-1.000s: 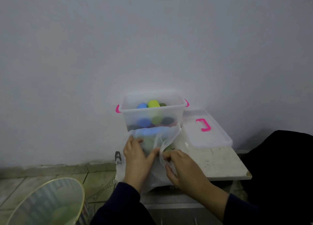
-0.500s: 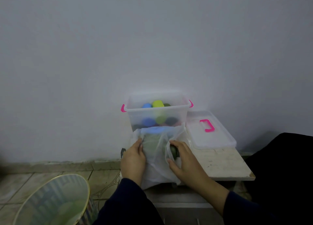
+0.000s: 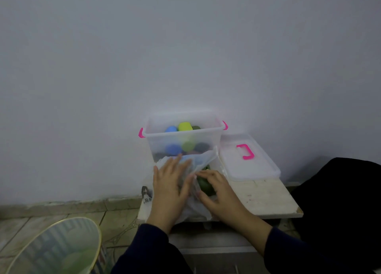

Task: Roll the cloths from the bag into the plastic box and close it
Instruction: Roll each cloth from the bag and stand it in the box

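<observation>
A clear box [image 3: 183,139] with pink latches stands open at the back of a small table [image 3: 261,197], against the wall [image 3: 185,47]. Rolled cloths show inside it: a blue roll [image 3: 171,129], a yellow roll [image 3: 185,126] and a dark one beside them on top, with more rolls, blue, green and dark, seen blurred through the front wall. The lid [image 3: 247,160], with a pink handle [image 3: 245,151], lies flat on the table just right of the box.

A thin white bag [image 3: 198,164] sits in front of the box, touching its front wall. The left hand [image 3: 170,185] lies flat on the bag with fingers straight and spread, pressing the plastic down. The right hand [image 3: 217,191] curls round a green cloth [image 3: 205,184] at the bag's mouth, thumb and fingers closed on it; the cloth is partly out of the bag, between the two hands.

On the tiled floor at lower left stands a bin [image 3: 55,249] with a pale rim; what is in it is too blurred to tell
</observation>
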